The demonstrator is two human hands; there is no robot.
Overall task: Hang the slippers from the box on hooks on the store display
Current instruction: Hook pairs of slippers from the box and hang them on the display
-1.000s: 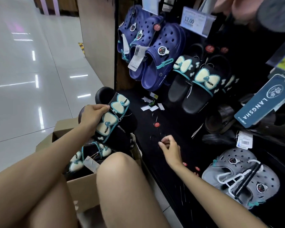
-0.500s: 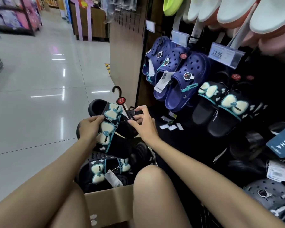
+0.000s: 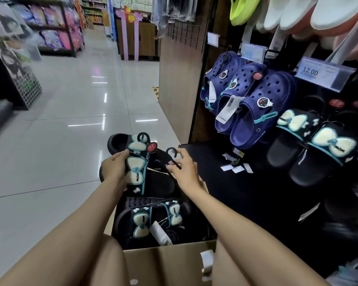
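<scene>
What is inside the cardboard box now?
The cardboard box holds black bow slippers with a white tag. Anything beneath them is covered, so it cannot be seen.

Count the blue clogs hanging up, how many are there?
3, all on the display: the back clog, the middle clog and the front clog, overlapping in a row. More may hide behind them.

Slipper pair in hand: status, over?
Left hand grips black bow slipper pair above box. Right hand pinches black hanger hook. Pair not yet hung. Nothing blocking display.
</scene>
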